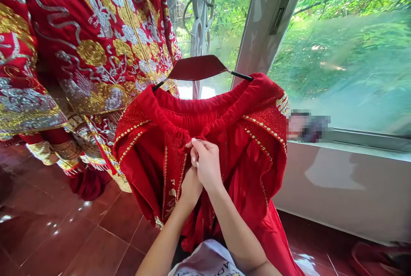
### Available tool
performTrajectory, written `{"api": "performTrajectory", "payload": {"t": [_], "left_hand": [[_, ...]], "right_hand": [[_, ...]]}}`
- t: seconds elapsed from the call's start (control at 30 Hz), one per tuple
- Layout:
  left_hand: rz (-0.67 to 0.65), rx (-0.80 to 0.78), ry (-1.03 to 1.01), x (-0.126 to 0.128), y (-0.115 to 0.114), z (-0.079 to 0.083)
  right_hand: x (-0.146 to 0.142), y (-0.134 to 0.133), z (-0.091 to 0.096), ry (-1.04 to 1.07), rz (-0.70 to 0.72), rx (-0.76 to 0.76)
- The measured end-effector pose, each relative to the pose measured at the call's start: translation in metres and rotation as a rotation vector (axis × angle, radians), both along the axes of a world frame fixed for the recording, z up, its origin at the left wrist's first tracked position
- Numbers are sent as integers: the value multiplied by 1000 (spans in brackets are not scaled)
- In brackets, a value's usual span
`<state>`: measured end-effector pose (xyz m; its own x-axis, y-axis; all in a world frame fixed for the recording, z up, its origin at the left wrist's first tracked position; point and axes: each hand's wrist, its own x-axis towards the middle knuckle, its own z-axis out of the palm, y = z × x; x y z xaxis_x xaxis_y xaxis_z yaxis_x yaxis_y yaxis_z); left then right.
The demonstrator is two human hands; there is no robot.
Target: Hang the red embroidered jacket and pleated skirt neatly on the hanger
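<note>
Has the red garment [247, 190] at mid-frame, already hung on the hanger [197, 68], with the gathered waistband [226, 114] over both its ends. Pinches the front of the waistband, near the middle of the frame, with the right hand [207, 162], thumb and finger closed together on red material. Tucks the left hand [192, 187] just below, fingers mostly hidden; cannot tell the grip. Not yet let go at the front, so probably unfinished there. Has an embroidered coat [105, 31] hanging at upper left, untouched.
</note>
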<state>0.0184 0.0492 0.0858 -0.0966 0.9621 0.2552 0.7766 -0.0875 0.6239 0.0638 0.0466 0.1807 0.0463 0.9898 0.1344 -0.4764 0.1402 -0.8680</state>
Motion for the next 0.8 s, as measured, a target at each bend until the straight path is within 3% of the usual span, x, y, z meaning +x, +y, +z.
{"api": "performTrajectory", "payload": {"t": [0.07, 0.17, 0.23, 0.37, 0.5, 0.63, 0.8], "left_hand": [[-11, -35, -5, -3, -6, 1], [0, -108, -1, -6, -20, 11], [-19, -136, -15, -8, -34, 24], [37, 43, -50, -20, -59, 59], [231, 307, 40, -29, -51, 86], [227, 246, 124, -27, -27, 91], [208, 264, 123, -17, -21, 86]], "right_hand": [[8, -6, -4, -193, -70, 82], [17, -13, -8, -424, -414, 196], [20, -10, -11, -530, -558, 219], [23, 4, -16, -622, -497, 237], [25, 4, -18, -555, -377, 294], [27, -4, -23, -529, -290, 310], [33, -8, -31, -535, -278, 299]]}}
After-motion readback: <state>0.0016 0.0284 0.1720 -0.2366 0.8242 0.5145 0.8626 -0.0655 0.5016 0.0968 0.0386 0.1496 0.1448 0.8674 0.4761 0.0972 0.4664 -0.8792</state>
